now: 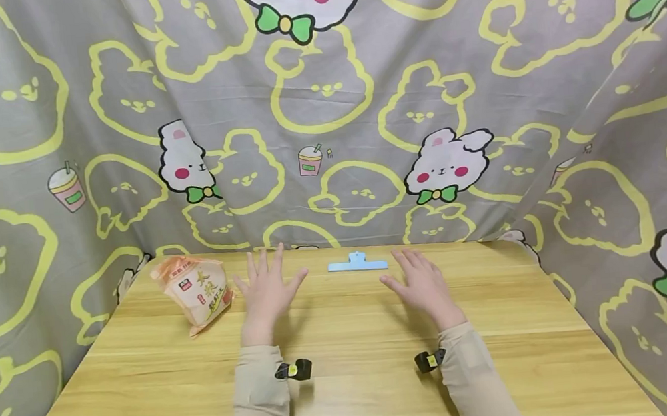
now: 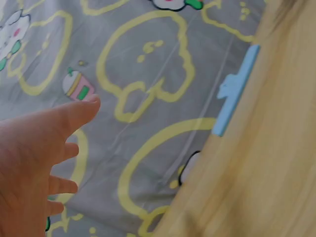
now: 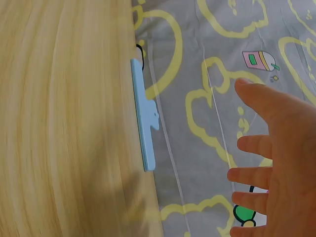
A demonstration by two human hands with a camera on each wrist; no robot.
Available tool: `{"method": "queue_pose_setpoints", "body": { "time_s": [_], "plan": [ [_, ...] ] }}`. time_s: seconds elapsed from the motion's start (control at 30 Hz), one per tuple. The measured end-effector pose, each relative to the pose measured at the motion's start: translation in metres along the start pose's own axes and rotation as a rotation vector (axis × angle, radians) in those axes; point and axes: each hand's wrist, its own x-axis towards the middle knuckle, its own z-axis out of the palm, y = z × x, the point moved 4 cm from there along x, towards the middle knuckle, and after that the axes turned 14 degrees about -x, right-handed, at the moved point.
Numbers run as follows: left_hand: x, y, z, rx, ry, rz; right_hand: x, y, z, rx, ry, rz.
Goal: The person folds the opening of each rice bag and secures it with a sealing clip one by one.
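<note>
Left grip [image 1: 267,300] and right grip [image 1: 422,286], both spread wide, hold nothing over the table [image 1: 361,373]. In head view, the blue clip [image 1: 358,265] lies at the right grip's ten o'clock; the packet [image 1: 198,289] sits just beside the left grip, at nine.

Between the left hand [image 1: 266,298] and right hand [image 1: 425,286], a wide stretch of table [image 1: 349,347] gave room to pass. On it, 2 things stood in the way: a blue clip [image 1: 357,265] near the far edge and a package [image 1: 201,291] on the left hand's outer side. Behind, a curtain [image 1: 335,100] blocked further reach.
</note>
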Motion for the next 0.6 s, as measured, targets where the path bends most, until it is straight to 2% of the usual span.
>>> {"method": "queue_pose_setpoints", "body": {
  "time_s": [0.2,0.4,0.5,0.6],
  "plan": [
    [-0.003,-0.003,-0.021,-0.006,0.08,0.002,0.0,-0.011,0.002,-0.008,0.01,-0.048],
    [-0.008,-0.008,-0.043,-0.046,0.2,0.016,0.0,-0.024,0.004,-0.011,0.034,-0.091],
    [-0.01,-0.01,-0.054,-0.074,0.294,0.037,-0.001,-0.03,0.004,0.003,0.042,-0.104],
    [-0.015,-0.012,-0.065,-0.135,0.433,0.091,-0.001,-0.035,0.004,0.022,0.055,-0.115]
  ]
}}
